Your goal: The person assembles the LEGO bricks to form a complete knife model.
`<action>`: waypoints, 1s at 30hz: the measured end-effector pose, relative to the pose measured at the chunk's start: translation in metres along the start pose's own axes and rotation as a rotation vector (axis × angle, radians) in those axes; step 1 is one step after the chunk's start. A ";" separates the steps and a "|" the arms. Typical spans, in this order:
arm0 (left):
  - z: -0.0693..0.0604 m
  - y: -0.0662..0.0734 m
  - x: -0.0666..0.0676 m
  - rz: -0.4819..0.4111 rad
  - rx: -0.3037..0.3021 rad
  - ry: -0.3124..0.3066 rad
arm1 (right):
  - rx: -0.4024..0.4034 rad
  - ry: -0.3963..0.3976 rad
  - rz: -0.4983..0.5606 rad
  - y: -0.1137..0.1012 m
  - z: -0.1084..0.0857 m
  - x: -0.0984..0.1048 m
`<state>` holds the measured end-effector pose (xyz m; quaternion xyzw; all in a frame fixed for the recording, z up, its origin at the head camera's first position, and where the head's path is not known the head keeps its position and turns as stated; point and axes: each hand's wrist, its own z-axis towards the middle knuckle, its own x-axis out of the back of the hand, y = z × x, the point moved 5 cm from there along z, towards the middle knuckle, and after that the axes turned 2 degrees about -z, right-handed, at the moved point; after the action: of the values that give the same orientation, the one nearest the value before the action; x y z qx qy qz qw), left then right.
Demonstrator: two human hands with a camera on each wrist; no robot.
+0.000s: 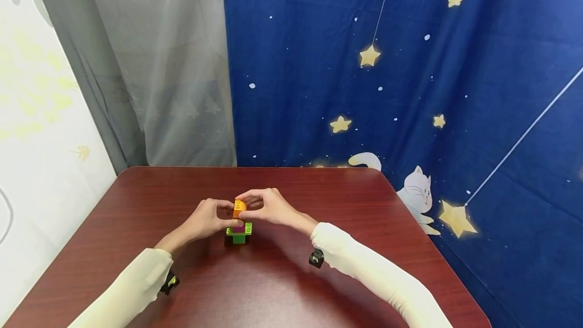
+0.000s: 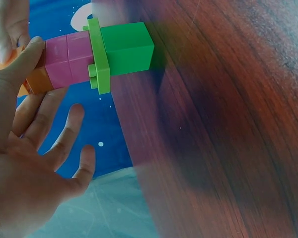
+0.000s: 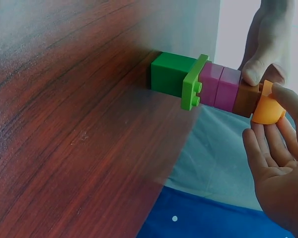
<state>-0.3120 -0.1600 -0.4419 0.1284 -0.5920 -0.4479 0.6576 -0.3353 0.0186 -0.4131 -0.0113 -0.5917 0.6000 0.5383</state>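
Observation:
A small tower of toy building blocks stands upright on the table. Its base is a green block point(image 3: 171, 73), topped by a wider light green plate point(image 3: 192, 84) with studs. Two magenta bricks point(image 2: 68, 59) come above that, then a brown-orange brick point(image 3: 246, 98). At the top is a rounded yellow-orange brick point(image 3: 268, 105); whether it sits fully down cannot be told. My left hand point(image 1: 207, 219) pinches the brown-orange brick between thumb and fingers, its other fingers spread. From the right, my right hand point(image 1: 275, 207) pinches the rounded brick between thumb and fingers.
The reddish-brown wooden table point(image 1: 319, 191) extends around the tower on all sides. Behind it hang a grey curtain point(image 1: 182, 90) and a blue curtain point(image 1: 309, 65) with stars. Each wrist carries a small black camera point(image 1: 316, 257).

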 end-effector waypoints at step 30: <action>0.001 -0.003 -0.002 0.038 -0.022 0.006 | 0.048 -0.004 -0.065 -0.001 0.000 -0.003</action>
<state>-0.3145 -0.1599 -0.4450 0.1110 -0.5874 -0.4413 0.6693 -0.3338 0.0165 -0.4142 0.0222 -0.5786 0.5960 0.5564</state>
